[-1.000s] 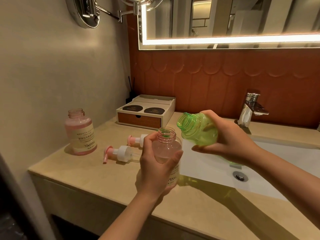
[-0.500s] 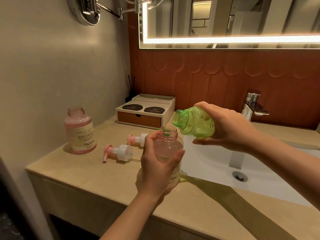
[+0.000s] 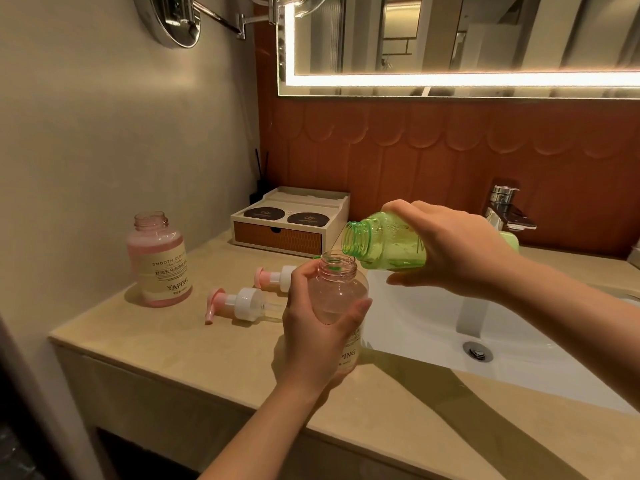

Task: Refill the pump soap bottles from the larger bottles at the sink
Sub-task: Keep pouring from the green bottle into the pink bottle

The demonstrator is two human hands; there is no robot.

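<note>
My left hand [image 3: 315, 337] grips a clear pink soap bottle [image 3: 341, 292] with its neck open, held upright at the counter's edge by the sink. My right hand [image 3: 450, 247] holds a green bottle [image 3: 388, 245] tipped on its side, its open mouth just above and behind the pink bottle's neck. No stream of liquid is visible. A second open pink bottle [image 3: 160, 261], nearly full, stands at the left by the wall. Two pump heads [image 3: 239, 303] [image 3: 275, 277] lie on the counter between the bottles.
A white basin [image 3: 433, 323] with a drain [image 3: 478, 351] sits at the right under a chrome tap [image 3: 502, 209]. A small drawer box [image 3: 291, 223] stands against the orange tiled wall. A lit mirror [image 3: 450, 39] hangs above. The beige counter's front edge [image 3: 173, 368] is near me.
My right hand has raised the green bottle and tilted its mouth down toward the pink bottle's neck. My left hand has held the pink bottle nearly still.
</note>
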